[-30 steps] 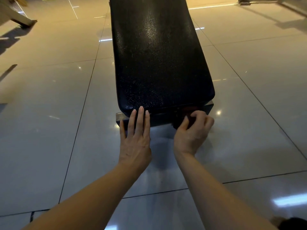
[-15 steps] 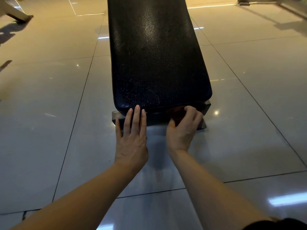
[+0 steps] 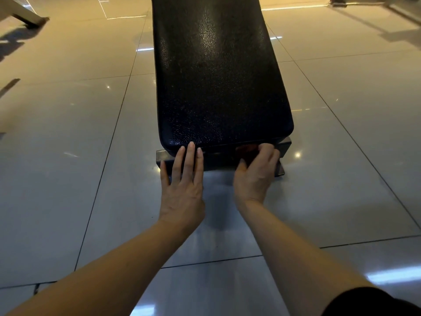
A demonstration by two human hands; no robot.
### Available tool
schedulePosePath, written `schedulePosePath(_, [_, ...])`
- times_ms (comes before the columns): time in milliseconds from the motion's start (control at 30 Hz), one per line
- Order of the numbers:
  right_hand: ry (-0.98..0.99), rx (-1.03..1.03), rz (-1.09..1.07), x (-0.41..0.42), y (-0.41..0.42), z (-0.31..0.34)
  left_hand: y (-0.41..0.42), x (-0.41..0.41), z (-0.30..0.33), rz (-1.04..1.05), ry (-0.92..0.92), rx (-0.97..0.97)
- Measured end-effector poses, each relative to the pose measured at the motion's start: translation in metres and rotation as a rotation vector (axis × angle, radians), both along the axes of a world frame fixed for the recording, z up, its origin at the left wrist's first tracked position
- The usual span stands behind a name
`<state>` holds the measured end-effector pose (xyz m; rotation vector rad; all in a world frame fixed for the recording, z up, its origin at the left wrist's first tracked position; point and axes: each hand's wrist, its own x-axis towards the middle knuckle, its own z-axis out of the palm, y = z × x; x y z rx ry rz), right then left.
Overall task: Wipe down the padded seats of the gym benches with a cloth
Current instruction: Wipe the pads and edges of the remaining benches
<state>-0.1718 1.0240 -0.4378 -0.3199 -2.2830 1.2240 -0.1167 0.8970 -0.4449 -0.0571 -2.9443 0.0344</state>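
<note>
At the bench seat (image 3: 218, 87) end, left hand (image 3: 182, 190) flat, right hand (image 3: 255, 176) grips cloth (image 3: 247, 149).

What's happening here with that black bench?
A person is wiping the near end of a black padded bench seat. The right hand grips a dark reddish cloth against the end edge of the pad, while the left hand rests flat with straight fingers touching that edge. The bench stands on a glossy tiled floor.
</note>
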Motion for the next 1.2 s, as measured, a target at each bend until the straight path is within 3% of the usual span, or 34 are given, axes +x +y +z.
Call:
schedulePosePath(233, [0.146, 0.119, 0.217, 0.01, -0.025, -0.009, 0.0, 0.0, 0.0, -0.005, -0.014, -0.014])
schedulePosePath(433, [0.011, -0.07, -0.099, -0.007, 0.015, -0.004, 0.0, 0.0, 0.001, -0.01, -0.011, 0.004])
schedulePosePath(667, [0.068, 0.042, 0.158, 0.011, -0.032, -0.003, 0.0, 0.0, 0.0, -0.007, 0.004, -0.007])
schedulePosePath(967, [-0.009, -0.015, -0.032, 0.002, -0.01, -0.002, -0.026, 0.004, 0.006, -0.04, 0.131, 0.149])
schedulePosePath(1200, [0.096, 0.082, 0.219, 0.025, -0.089, -0.005, -0.065, 0.01, 0.006, 0.003, 0.086, 0.161])
